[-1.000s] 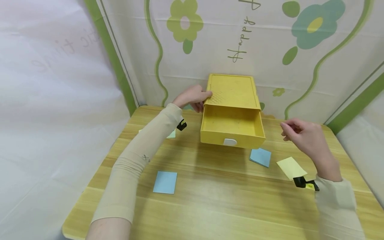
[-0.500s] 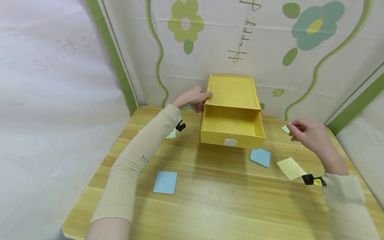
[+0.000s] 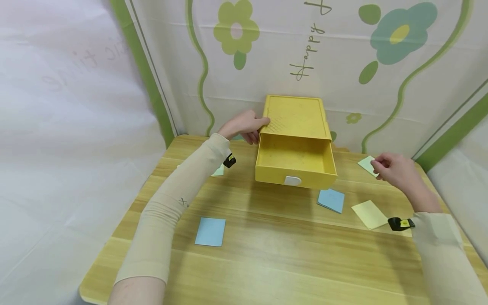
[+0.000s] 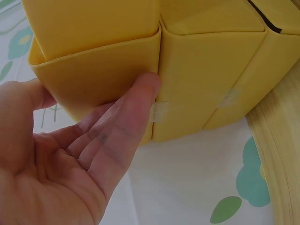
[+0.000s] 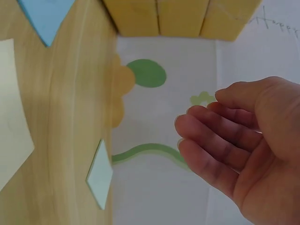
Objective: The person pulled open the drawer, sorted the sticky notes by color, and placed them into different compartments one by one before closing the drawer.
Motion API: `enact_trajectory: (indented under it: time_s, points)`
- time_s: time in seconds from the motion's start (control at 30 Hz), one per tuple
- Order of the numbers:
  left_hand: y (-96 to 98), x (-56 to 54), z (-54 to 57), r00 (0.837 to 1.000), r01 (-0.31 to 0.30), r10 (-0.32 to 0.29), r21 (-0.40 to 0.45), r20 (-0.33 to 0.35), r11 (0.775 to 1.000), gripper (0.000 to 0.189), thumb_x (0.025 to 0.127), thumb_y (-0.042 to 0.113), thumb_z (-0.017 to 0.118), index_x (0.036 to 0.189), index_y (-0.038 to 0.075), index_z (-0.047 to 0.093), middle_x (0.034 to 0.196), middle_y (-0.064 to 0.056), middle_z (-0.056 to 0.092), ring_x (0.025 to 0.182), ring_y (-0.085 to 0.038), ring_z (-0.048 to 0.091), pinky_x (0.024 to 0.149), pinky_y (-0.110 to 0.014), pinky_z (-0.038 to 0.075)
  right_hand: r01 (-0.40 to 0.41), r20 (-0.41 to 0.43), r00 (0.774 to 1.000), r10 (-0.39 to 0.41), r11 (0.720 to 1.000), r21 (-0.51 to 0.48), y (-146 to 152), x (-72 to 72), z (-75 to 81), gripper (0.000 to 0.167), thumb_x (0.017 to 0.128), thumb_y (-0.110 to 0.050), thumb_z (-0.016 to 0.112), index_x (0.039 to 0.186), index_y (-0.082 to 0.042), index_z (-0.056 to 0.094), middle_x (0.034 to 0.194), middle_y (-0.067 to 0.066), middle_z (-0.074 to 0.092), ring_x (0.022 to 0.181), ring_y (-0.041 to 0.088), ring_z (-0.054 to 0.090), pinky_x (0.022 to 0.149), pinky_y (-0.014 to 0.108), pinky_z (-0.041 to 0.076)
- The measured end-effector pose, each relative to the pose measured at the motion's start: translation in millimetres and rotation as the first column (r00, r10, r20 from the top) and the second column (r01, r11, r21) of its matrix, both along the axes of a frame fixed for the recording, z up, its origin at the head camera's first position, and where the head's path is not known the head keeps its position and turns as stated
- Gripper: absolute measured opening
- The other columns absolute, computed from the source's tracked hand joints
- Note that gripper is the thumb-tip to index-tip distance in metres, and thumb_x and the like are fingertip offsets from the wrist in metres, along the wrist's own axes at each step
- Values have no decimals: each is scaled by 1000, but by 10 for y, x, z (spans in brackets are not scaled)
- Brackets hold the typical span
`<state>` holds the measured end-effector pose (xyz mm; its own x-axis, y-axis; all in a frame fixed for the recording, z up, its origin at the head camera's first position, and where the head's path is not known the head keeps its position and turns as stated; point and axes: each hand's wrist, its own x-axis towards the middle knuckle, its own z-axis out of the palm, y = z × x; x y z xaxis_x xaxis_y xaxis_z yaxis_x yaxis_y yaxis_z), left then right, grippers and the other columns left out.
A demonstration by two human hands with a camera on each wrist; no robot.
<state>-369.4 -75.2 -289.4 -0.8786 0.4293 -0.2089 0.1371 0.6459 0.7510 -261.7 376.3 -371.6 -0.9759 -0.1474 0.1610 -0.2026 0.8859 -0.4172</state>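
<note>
A yellow drawer cabinet (image 3: 295, 114) stands at the back of the table, its top drawer (image 3: 274, 174) pulled out and bare inside. My left hand (image 3: 245, 124) holds the cabinet's left edge, thumb over the top and fingers along the side. In the left wrist view those fingers (image 4: 126, 117) lie against the top unit, with two more units taped below it. My right hand (image 3: 398, 170) hovers at the right, fingers loosely curled and holding nothing. Nearest it is a pale green paper note (image 3: 366, 164), partly covered by its fingertips in the head view.
A blue note (image 3: 331, 200) and a pale yellow note (image 3: 368, 214) lie right of the drawer. Another blue note (image 3: 210, 231) is at the left front, and a greenish note (image 3: 219, 170) shows past my left sleeve. A printed curtain (image 3: 267, 63) hangs behind the table.
My right hand has shifted a little to the right, uncovering the pale green note beneath it. The left hand, cabinet and drawer have stayed in place.
</note>
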Motion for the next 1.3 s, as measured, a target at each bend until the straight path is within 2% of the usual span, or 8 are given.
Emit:
enact_trajectory:
  time_s: [0.2, 0.37, 0.57, 0.83, 1.03, 1.1, 1.17, 1.3]
  points:
    - [-7, -7, -9, 1000, 7, -7, 0, -3, 1000, 52, 96, 44, 46, 73, -1, 57, 88, -23, 74, 74, -31, 73, 68, -40, 62, -13, -17, 1000, 14, 999, 53, 95, -116, -118, 29, 100, -21, 53, 100, 4, 67, 75, 10, 71, 60, 6, 57, 54, 28, 43]
    - [-12, -2, -4, 1000, 11, -11, 0, -9, 1000, 51, 96, 44, 45, 72, 1, 56, 86, -22, 73, 80, -37, 73, 68, -40, 62, -35, -31, 999, 38, 996, 87, 161, -224, -218, 26, 97, -16, 56, 100, 7, 68, 83, 19, 71, 71, 28, 63, 61, 38, 48]
    - [-31, -5, -15, 1000, 6, -6, -5, -4, 1000, 52, 96, 45, 44, 71, 1, 56, 83, -20, 74, 72, -29, 73, 68, -41, 61, -65, 38, 997, 60, 988, 140, 231, -374, -295, 29, 97, -15, 54, 102, 12, 64, 93, 28, 68, 82, 42, 64, 72, 55, 50]
    - [-9, -3, -7, 1000, 12, -12, 13, 4, 1000, 50, 96, 43, 45, 71, 1, 54, 88, -23, 73, 89, -42, 71, 67, -40, 61, -69, 144, 989, 42, 981, 182, 337, -537, -459, 33, 97, -18, 52, 105, 13, 61, 100, 33, 66, 87, 46, 63, 78, 58, 49]
    - [41, -4, -2, 1000, 13, -13, 8, 4, 1000, 47, 96, 43, 44, 70, 4, 53, 85, -20, 73, 79, -34, 73, 68, -40, 61, -87, 214, 976, 27, 957, 275, 467, -598, -529, 40, 94, -17, 51, 111, 18, 57, 111, 40, 60, 97, 56, 59, 79, 62, 49]
    - [49, -7, -4, 1000, 11, -11, 8, 8, 1000, 47, 96, 43, 45, 71, 4, 54, 85, -20, 73, 74, -30, 73, 68, -40, 62, -87, 228, 973, 20, 954, 286, 494, -619, -552, 36, 93, -17, 52, 106, 15, 58, 104, 37, 62, 92, 54, 60, 73, 58, 50]
    - [47, -8, -7, 1000, 4, -4, 6, 14, 1000, 47, 97, 43, 45, 73, 4, 55, 86, -20, 73, 70, -26, 72, 68, -39, 62, -83, 244, 970, 11, 954, 287, 500, -649, -582, 27, 92, -17, 52, 92, 10, 58, 86, 30, 61, 76, 45, 58, 63, 48, 47]
    - [23, 2, -12, 999, -16, 16, 7, 30, 1000, 47, 97, 45, 45, 74, 4, 55, 90, -22, 73, 70, -26, 72, 69, -39, 61, -89, 271, 962, 12, 957, 276, 468, -715, -636, 21, 89, -15, 51, 71, -7, 46, 63, 4, 41, 60, 20, 38, 54, 32, 28]
